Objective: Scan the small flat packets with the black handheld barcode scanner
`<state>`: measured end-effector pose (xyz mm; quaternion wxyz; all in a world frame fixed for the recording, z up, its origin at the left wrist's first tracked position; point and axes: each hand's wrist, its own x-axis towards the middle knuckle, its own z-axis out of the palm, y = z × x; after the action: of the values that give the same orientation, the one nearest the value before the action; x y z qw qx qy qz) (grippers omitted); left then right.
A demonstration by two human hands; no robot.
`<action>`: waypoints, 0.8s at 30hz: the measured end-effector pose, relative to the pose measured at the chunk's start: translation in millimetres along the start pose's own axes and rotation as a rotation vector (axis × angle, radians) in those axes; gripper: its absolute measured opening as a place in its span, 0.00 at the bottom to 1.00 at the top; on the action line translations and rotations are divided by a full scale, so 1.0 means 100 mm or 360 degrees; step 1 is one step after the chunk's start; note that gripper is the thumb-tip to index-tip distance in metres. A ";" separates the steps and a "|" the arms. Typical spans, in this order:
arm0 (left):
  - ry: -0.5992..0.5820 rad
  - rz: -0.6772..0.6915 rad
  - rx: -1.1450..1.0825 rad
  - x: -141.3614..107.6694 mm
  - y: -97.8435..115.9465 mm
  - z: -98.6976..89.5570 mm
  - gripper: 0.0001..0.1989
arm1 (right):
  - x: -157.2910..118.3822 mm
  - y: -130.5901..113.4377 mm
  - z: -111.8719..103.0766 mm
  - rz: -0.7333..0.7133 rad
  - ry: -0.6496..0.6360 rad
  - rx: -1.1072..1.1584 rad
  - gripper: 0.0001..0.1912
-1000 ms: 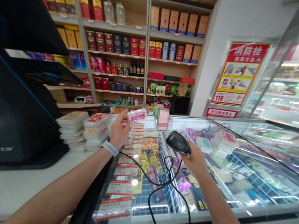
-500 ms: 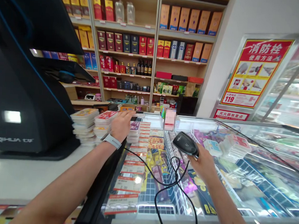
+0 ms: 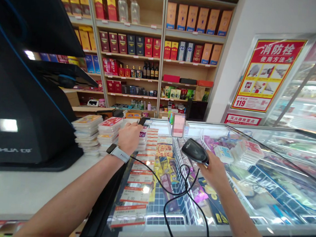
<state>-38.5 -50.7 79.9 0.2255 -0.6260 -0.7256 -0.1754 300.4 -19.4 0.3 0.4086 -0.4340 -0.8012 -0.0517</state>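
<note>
My right hand is wrapped round the handle of a black barcode scanner over the glass-topped freezer. The scanner's head points left and away, and its black cable loops across the glass. My left hand, with a grey-strapped watch at the wrist, has its fingers curled beside the stacked plastic tubs. A small dark object shows at its fingertips; its kind is unclear. A shorter tub stack stands just right of this hand, partly covered by it.
Two tub stacks, red-lidded and yellow-lidded, stand by a black checkout terminal. Price labels line the freezer's left side. More tubs sit at the right. A blurred pink card stands at the back; shelves hold boxes.
The view has shifted slightly. A dark object now shows at my left fingertips, where a pale flat edge appeared before. My right hand keeps its hold on the scanner.
</note>
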 end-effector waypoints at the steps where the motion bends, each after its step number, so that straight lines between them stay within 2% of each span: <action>1: -0.0037 0.0011 0.0032 -0.01 0.02 -0.02 0.19 | 0.00 0.00 0.00 0.0003 0.0000 0.0002 0.16; 5: -0.0129 0.0060 0.0098 -0.04 0.06 -0.07 0.19 | 0.00 -0.02 -0.01 0.0022 0.0009 0.0004 0.16; 13: -0.0226 0.0094 0.0109 -0.02 0.03 -0.01 0.19 | 0.00 -0.06 -0.02 0.0068 -0.0019 0.0043 0.14; 17: -0.0138 0.0139 0.0080 -0.02 -0.01 0.03 0.18 | -0.01 -0.04 0.01 0.0038 -0.0033 0.0055 0.12; 22: 0.0042 0.0194 -0.0078 -0.03 -0.05 0.08 0.17 | 0.00 -0.08 0.01 0.0018 -0.0029 0.0047 0.15; 24: 0.0060 0.0209 -0.0099 -0.04 -0.05 0.08 0.17 | -0.01 -0.11 -0.01 0.0029 -0.0008 0.0024 0.15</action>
<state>-44.1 -50.2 71.3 0.2307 -0.6755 -0.6728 -0.1946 292.5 -27.1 3.2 0.4102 -0.4382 -0.7987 -0.0408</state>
